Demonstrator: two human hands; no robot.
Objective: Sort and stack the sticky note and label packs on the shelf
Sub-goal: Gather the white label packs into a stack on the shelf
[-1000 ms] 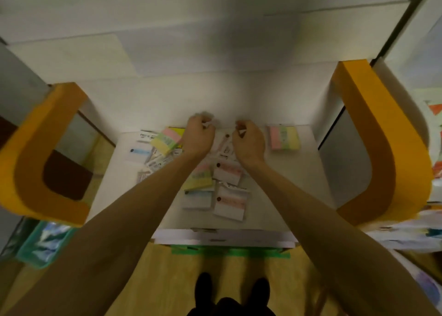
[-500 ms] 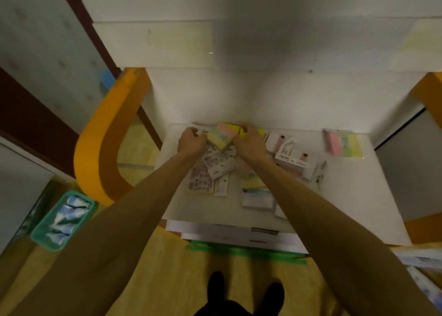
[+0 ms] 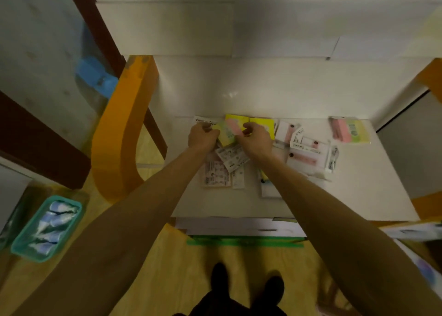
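Observation:
On the white shelf (image 3: 373,191), my left hand (image 3: 202,137) and my right hand (image 3: 257,137) both grip a pastel sticky note pack (image 3: 227,132), green, yellow and pink, at the back left. Behind it lie yellow packs (image 3: 262,122). Below my hands sit white label packs (image 3: 230,159) and a printed label sheet (image 3: 216,175). To the right lie pink-and-white label packs (image 3: 305,153). A separate pink and yellow sticky note pack (image 3: 349,131) lies at the back right. My right forearm hides part of more packs.
Orange curved side panels (image 3: 119,133) flank the shelf on both sides. A teal basket (image 3: 45,227) of blue-white items sits on the floor at left. Green tape (image 3: 244,242) marks the floor under the shelf edge. My feet (image 3: 246,282) stand below.
The view has swung left and down. Both hands moved from the middle pile to the back left and took hold of the pastel sticky note pack.

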